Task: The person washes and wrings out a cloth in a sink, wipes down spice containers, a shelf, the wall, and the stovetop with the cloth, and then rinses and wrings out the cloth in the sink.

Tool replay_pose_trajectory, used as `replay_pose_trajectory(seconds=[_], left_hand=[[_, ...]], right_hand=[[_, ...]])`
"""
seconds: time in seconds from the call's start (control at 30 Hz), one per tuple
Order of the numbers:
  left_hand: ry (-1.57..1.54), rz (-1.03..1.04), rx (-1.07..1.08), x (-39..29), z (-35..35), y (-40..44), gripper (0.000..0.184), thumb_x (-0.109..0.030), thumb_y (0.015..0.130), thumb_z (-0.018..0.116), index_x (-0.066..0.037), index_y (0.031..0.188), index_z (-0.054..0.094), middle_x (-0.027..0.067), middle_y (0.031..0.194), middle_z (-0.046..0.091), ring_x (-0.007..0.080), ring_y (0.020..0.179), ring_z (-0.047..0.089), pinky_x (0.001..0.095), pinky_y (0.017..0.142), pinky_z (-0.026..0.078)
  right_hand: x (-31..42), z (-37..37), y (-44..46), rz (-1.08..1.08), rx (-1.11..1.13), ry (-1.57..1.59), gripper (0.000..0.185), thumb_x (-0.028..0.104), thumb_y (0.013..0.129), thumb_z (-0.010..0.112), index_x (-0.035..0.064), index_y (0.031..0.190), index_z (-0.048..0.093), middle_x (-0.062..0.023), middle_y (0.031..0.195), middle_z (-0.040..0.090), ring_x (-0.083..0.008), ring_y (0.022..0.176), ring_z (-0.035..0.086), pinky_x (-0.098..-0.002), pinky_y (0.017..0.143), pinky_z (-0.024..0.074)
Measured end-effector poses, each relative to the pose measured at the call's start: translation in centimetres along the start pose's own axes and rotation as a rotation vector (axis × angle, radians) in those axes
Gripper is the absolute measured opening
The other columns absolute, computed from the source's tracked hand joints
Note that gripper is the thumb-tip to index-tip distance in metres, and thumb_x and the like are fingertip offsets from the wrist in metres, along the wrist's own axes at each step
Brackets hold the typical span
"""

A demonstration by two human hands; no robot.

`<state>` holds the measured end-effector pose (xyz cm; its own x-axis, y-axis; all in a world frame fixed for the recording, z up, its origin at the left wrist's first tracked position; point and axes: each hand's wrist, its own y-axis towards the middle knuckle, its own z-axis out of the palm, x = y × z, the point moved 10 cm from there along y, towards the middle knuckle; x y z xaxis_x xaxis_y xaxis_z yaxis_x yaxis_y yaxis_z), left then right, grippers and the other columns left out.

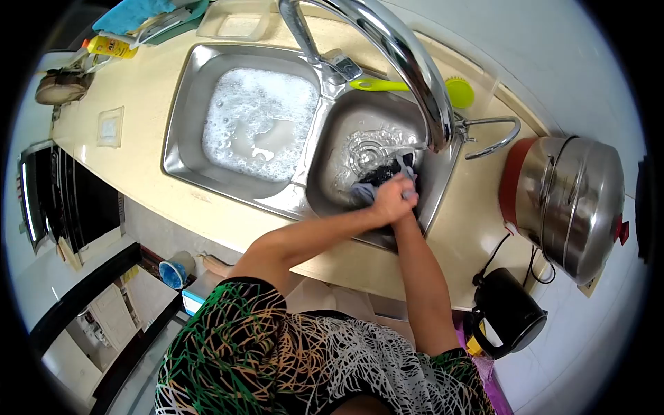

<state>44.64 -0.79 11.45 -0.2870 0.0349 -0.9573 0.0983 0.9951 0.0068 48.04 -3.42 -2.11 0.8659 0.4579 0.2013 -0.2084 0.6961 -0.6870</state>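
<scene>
My left hand (389, 201) and my right hand (407, 192) are pressed together over the right sink basin (430, 197). Both are closed around a wet grey and black cloth (380, 176), which is bunched up and sticks out on either side of the fingers. Where one hand ends and the other begins is partly hidden by their overlap. Rippling water covers the basin floor around the drain, and the chrome faucet (415, 66) arches above, its spout just over the hands.
Soapy water fills the left sink basin (181, 131). Behind the sink lies a bright green brush (377, 85). A steel steamer pot (574, 200) and a black kettle (508, 311) stand to the right. A yellow bottle (111, 47) is at the far left of the counter (149, 149).
</scene>
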Motion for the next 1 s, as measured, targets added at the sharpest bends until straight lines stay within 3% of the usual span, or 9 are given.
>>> replay_pose_trajectory(seconds=[0.13,0.2,0.37,0.53,0.63,0.73,0.83,0.87,1.0], left_hand=[[-0.053,-0.079,0.094,-2.7,0.2,-0.8,0.019,-0.021,0.069,0.063,-0.005,0.068,0.054,0.0131,0.075,0.055,0.0334,0.072,0.057,0.039,0.064,0.045],[0.375,-0.041,0.02,0.0,-0.8,1.7,0.02,-0.027,0.07,0.061,-0.007,0.068,0.06,0.015,0.071,0.06,0.0344,0.068,0.059,0.0407,0.063,0.047],[0.73,-0.14,0.11,8.5,-5.9,9.7,0.028,-0.027,0.076,0.056,-0.009,0.097,0.059,0.0155,0.112,0.052,0.0329,0.099,0.052,0.0472,0.078,0.043],[1.272,0.171,0.258,9.4,-5.6,10.5,0.034,-0.024,0.082,0.051,-0.017,0.115,0.05,0.0142,0.134,0.032,0.0342,0.121,0.031,0.0557,0.089,0.033],[1.013,-0.313,0.018,8.8,-7.6,8.5,0.034,-0.03,0.083,0.051,-0.022,0.116,0.051,0.0138,0.131,0.035,0.0339,0.119,0.033,0.0584,0.089,0.032],[0.629,-0.268,0.242,7.8,-1.7,5.5,0.033,-0.039,0.079,0.055,-0.017,0.105,0.059,0.0144,0.124,0.04,0.0336,0.111,0.044,0.05,0.086,0.04],[0.286,-0.342,0.119,4.8,-0.2,3.4,0.028,-0.033,0.077,0.059,-0.007,0.087,0.059,0.0169,0.079,0.058,0.036,0.077,0.058,0.0433,0.068,0.046],[0.168,-0.109,0.046,1.5,0.2,2.5,0.029,-0.034,0.077,0.059,-0.005,0.079,0.056,0.0187,0.071,0.058,0.0378,0.072,0.058,0.0444,0.064,0.046],[0.168,0.001,0.204,-3.9,2.0,0.0,0.026,-0.031,0.075,0.057,-0.005,0.068,0.057,0.0178,0.066,0.058,0.0364,0.063,0.058,0.0441,0.06,0.048]], right_hand=[[-1.3,-0.4,1.8,0.079,0.026,-0.106,0.06,0.057,0.084,0.043,0.0104,0.121,0.047,-0.0093,0.118,0.053,-0.0252,0.109,0.05,-0.0416,0.093,0.0404],[-2.4,-0.9,3.2,0.103,0.029,-0.201,0.057,0.055,0.084,0.046,0.0102,0.12,0.048,-0.0092,0.116,0.054,-0.025,0.108,0.051,-0.0415,0.091,0.0415],[-0.5,2.6,-0.7,0.043,-0.264,-0.393,0.041,0.039,0.083,0.057,0.0099,0.111,0.053,-0.0057,0.103,0.059,-0.0199,0.089,0.058,-0.0371,0.08,0.0477],[3.8,-3.2,-4.8,-0.121,-0.635,-0.432,0.064,0.042,0.079,0.059,0.012,0.129,0.034,-0.0119,0.136,0.028,-0.0367,0.124,0.027,-0.0573,0.097,0.0239],[2.0,-3.1,-4.8,0.034,-0.577,-0.371,0.063,0.057,0.082,0.047,0.0232,0.133,0.029,-0.0092,0.14,0.022,-0.0405,0.124,0.024,-0.0672,0.092,0.0189],[1.2,-0.8,-2.7,0.079,-0.456,-0.28,0.053,0.063,0.083,0.034,0.0348,0.128,0.037,-0.0047,0.135,0.031,-0.0305,0.118,0.032,-0.0572,0.095,0.0251],[1.2,-2.6,3.2,0.095,-0.035,-0.171,0.064,0.069,0.081,0.027,0.0197,0.115,0.049,-0.005,0.127,0.045,-0.0231,0.114,0.042,-0.0445,0.099,0.0302],[1.5,-1.4,2.9,0.095,0.032,-0.15,0.063,0.068,0.082,0.028,0.0187,0.115,0.049,-0.0052,0.126,0.046,-0.0228,0.113,0.043,-0.0441,0.098,0.0313],[0.8,0.8,2.2,0.122,0.14,-0.076,0.061,0.063,0.083,0.034,0.0148,0.116,0.05,-0.0061,0.124,0.049,-0.0219,0.11,0.046,-0.0421,0.094,0.0356]])
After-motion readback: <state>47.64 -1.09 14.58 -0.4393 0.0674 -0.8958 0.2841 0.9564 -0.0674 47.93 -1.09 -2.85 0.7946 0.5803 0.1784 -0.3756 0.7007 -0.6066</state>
